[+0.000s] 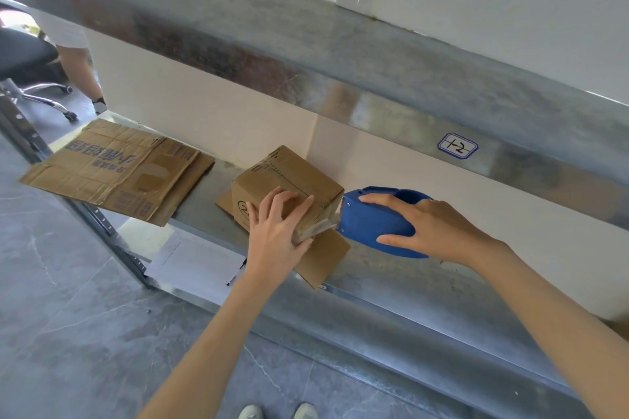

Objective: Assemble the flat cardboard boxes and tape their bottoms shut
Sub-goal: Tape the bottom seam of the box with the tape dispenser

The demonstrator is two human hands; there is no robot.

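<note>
Shelf (408,289) of bare metal lay open rightward; flattened cardboard (112,173) overhung its left front edge. The box (292,180) sat mid-shelf near the wall, left hand (275,228) pressing flat-fingered on its near edge, right hand (432,228) gripping the tape dispenser (367,224) at its right corner.

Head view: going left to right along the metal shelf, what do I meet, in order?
Stack of flattened cardboard boxes → assembled cardboard box → blue tape dispenser → right hand gripping the dispenser. The left hand presses on the box and overlaps it, so it is left out of the order.
</note>
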